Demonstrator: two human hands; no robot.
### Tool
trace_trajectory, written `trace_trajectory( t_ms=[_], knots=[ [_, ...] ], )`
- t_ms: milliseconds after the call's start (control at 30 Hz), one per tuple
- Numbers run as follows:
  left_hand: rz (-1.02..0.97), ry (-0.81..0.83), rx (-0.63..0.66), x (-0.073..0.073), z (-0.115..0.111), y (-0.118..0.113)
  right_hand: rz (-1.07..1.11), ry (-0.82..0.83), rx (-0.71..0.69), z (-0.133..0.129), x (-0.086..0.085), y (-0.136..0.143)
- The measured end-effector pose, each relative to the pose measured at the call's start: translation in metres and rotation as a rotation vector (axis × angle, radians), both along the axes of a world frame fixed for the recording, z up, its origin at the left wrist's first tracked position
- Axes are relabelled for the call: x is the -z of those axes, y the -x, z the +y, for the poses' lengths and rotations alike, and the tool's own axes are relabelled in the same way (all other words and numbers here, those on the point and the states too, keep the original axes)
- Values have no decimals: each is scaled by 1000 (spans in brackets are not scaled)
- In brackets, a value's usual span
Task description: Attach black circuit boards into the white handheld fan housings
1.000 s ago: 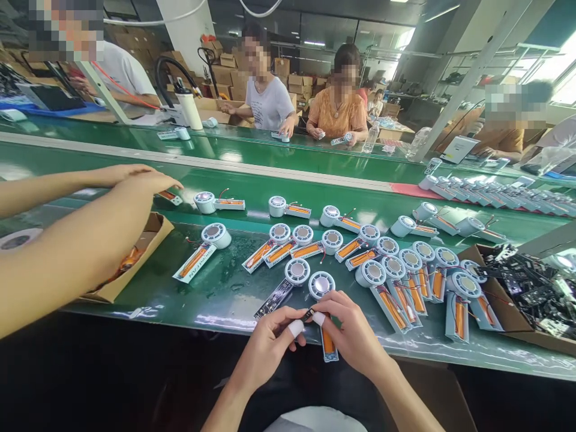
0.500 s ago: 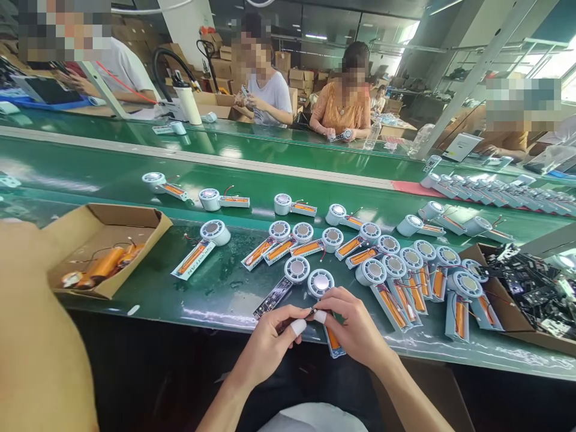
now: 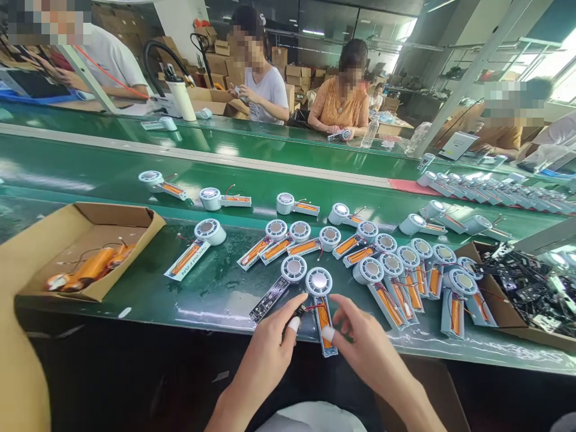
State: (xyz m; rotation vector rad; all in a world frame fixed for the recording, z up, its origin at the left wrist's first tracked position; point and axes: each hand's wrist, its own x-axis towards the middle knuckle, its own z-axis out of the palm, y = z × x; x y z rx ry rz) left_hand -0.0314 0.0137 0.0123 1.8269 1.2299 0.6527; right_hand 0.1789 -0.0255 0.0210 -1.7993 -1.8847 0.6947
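My left hand (image 3: pixel 272 339) pinches a small dark circuit board (image 3: pixel 299 311) between thumb and fingers; most of the board is hidden. Red wires run from it to a handheld fan (image 3: pixel 319 281), whose open handle shows an orange battery. My right hand (image 3: pixel 366 339) is open around the right side of that fan, its thumb over the lower handle; whether it touches cannot be told. White coverings wrap both thumbs. Just left lies another fan (image 3: pixel 293 269) with a dark circuit board (image 3: pixel 269 300) on its handle.
Several fans with orange batteries (image 3: pixel 390 303) crowd the right, and more lie along the green belt (image 3: pixel 252 225). A cardboard box of batteries (image 3: pixel 85 210) stands left, a box of circuit boards (image 3: pixel 535 282) right. Co-workers (image 3: pixel 265 90) sit across the line.
My right hand has let go of the circuit board and opened, moving slightly right. My left hand keeps the board, now nearer the fan's wires. The view has shifted slightly.
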Motion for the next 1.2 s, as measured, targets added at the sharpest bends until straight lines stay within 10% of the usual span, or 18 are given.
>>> trace_trajectory(
  t_ms=[233,533,1033,1200],
  knots=[
    [275,-158,64,4,-4,-6,-64,-163,-32,2,1,10],
    [635,-258,173,-8,-10,-7,545,-266,225,29,9,24],
    [272,-144,83,1,-5,-1,876,-27,204,30,15,34],
    [213,-133,84,0,-4,-2,665,-153,212,30,11,38]
  ],
)
